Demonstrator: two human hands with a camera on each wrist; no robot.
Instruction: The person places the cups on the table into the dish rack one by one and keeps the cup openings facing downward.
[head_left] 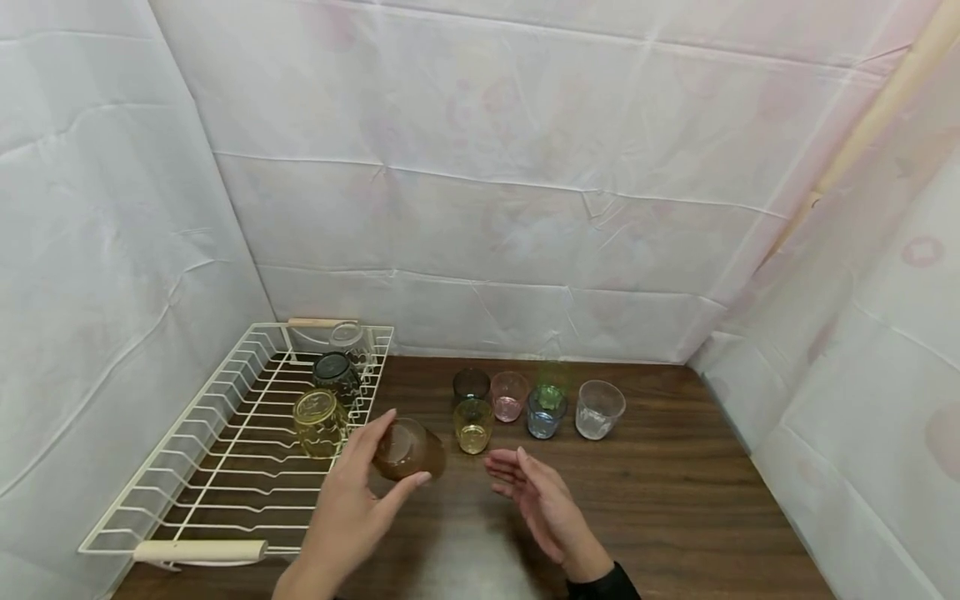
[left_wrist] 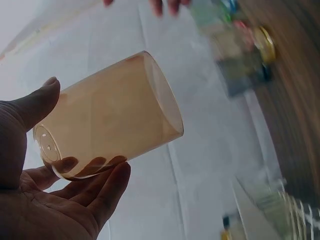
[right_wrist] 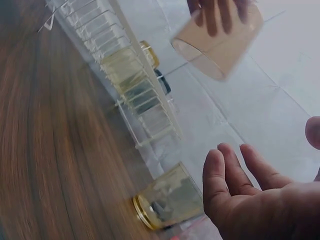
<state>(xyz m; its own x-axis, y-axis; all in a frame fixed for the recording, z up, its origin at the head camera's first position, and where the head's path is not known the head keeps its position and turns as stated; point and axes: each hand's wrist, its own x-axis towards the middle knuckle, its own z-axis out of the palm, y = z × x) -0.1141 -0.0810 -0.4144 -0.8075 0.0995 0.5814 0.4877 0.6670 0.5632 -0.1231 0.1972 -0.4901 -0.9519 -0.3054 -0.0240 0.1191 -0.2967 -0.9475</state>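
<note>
A: From where I stand, what does the person's left hand [head_left: 352, 493] grasp?

B: A transparent amber-brown tumbler with tapering sides [head_left: 407, 454]. The thumb and fingers curl round its base end; it is tilted, mouth downward, raised above the dark brown wooden table [head_left: 660, 475], between the rack and the grouped tumblers.

A: And the right hand [head_left: 542, 504], at the dark sleeve [head_left: 603, 585]?

B: Released. Its fingers are extended and slightly bent, the palm turned left, apart from the amber-brown tumbler and near a transparent pale yellow tumbler [head_left: 472, 427].

A: Describe the grouped tumblers.

B: All stand upright. At far left is a transparent smoky grey tumbler [head_left: 471, 387], just behind the pale yellow one; to its right, a transparent pink tumbler [head_left: 508, 397]. Next comes a transparent blue tumbler [head_left: 545, 414], with a transparent green tumbler [head_left: 552, 377] on its far side. A colourless transparent tumbler [head_left: 599, 412] marks the right end.

A: The left side?

B: A cream wire rack [head_left: 167, 438] with pale wooden handles [head_left: 200, 551]. Along its right side stand three inverted vessels: yellow [head_left: 318, 427] nearest, dark grey [head_left: 335, 377] between, colourless [head_left: 347, 337] farthest.
</note>
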